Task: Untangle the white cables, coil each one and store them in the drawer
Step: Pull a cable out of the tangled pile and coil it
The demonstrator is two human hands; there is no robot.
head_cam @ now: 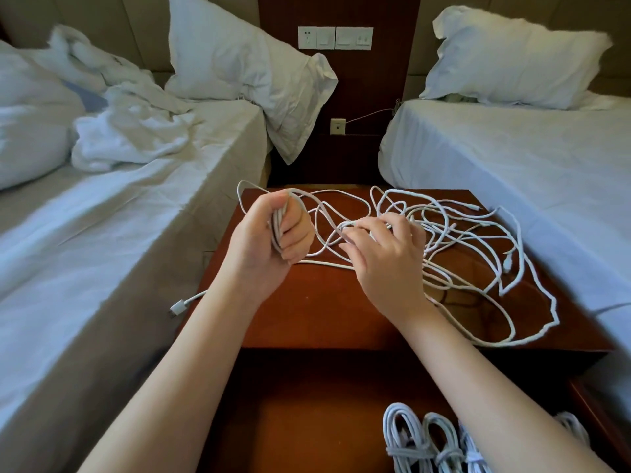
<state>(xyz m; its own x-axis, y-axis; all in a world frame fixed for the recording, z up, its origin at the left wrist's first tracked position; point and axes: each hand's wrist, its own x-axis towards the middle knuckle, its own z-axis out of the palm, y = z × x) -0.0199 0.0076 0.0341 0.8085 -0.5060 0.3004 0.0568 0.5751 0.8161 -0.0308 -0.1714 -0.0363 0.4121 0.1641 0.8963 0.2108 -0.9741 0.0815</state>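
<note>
Across the desk (pixel 324 312) the white cables (pixel 478 233) are sprawling in a tangle, looking light, limp and snag-prone. Your left grip (pixel 273 233) is clamping a half-wound coil (pixel 278 227). Your right grip (pixel 386 254) is curving over one strand; whether it is pinching, I cannot tell. You should be taking hold close to a crossing.

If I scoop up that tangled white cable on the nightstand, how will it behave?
Probably floppy: the tangled cable lies in limp loops on the nightstand and folds tightly in the left hand. Likely light, since strands look thin. Crossing loops would probably snag.
</note>
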